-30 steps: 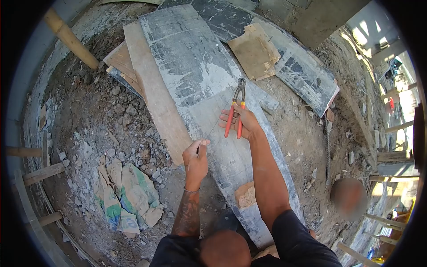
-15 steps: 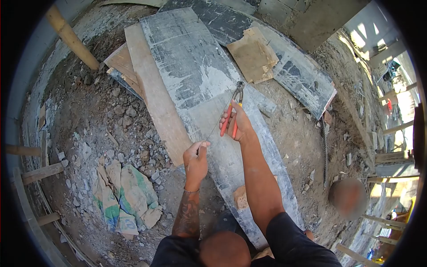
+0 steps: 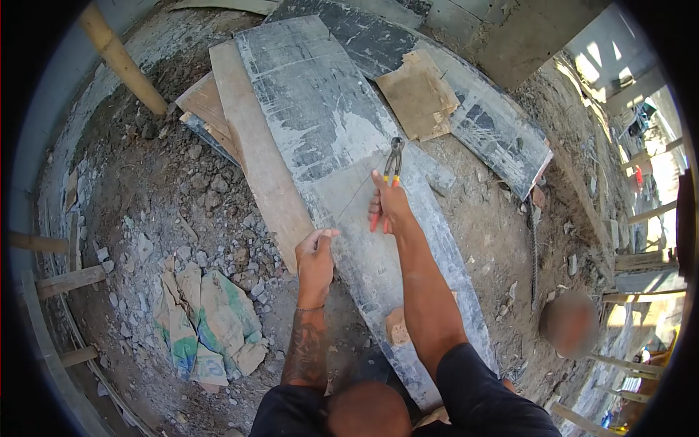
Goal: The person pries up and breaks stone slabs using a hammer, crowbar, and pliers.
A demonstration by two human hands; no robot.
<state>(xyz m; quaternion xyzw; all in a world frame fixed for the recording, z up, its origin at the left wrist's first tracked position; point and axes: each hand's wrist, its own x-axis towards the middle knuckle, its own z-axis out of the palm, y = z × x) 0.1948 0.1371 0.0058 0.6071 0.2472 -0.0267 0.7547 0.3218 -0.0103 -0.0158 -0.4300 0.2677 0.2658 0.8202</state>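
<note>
Across the grey board on the ground, the thin wire runs from my left hand, fingers pinched shut on its near end, to the pincers clasped in my right hand. I judge it needs tension, jaws square; whether they bite I cannot tell.

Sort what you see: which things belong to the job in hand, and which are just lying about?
In use: pliers in right hand; wire in left hand.
Lying about: sacks, cardboard, pole, rubble.
</note>
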